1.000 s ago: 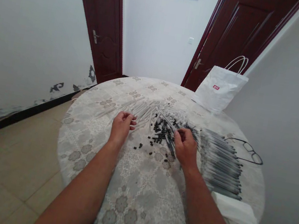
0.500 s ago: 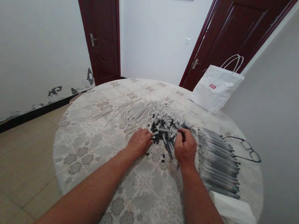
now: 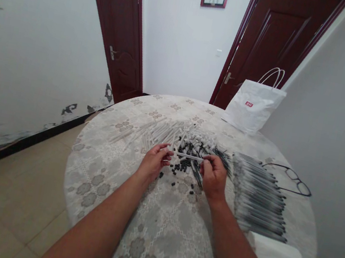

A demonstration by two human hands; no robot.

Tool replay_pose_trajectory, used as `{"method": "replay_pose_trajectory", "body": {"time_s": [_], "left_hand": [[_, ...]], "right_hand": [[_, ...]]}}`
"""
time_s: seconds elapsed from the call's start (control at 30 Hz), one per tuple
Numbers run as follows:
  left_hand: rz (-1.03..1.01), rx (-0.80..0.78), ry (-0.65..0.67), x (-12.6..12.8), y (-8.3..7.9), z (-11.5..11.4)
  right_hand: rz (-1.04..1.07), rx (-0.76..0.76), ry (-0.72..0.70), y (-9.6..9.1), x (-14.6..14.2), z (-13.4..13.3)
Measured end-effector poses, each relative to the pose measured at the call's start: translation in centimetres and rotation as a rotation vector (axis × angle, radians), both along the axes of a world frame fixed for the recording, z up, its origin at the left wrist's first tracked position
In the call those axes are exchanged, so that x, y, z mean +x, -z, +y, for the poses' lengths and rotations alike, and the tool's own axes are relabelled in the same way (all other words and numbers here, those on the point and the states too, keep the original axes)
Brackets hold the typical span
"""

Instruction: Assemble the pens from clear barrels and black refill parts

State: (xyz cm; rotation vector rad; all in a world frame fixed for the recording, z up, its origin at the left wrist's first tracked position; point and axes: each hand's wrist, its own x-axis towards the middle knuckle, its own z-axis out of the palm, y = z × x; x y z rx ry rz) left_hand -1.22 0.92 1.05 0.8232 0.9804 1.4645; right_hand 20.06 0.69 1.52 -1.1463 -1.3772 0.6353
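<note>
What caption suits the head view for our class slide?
Over a patterned tablecloth, the right hand holds a slim pale tube pointing toward the left hand.

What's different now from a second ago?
The left hand moved right, close to the tip of the thin tube, which swung from slanting to nearly level. The right hand still holds the tube. The white bag and glasses stayed put.

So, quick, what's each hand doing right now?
Left hand: fingers partly curled beside one end of a slim pale tube; whether it grips anything, can't tell.
Right hand: closed, holding that tube's other end.
</note>
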Motion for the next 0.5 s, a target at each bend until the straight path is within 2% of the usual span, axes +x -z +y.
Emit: {"method": "replay_pose_trajectory", "body": {"time_s": [0.13, 0.3, 0.5], "left_hand": [[-0.201, -0.037, 0.025, 0.0, -0.3, 0.0], [-0.244, -0.039, 0.025, 0.1, -0.8, -0.2], [-0.256, -0.034, 0.032, -0.1, -1.1, -0.3]], "right_hand": [[-0.048, 0.023, -0.024, 0.0, -0.8, -0.4], [-0.061, 0.035, -0.017, 0.1, -1.3, -0.7], [0.020, 0.009, 0.022, -0.3, -1.2, -0.8]]}}
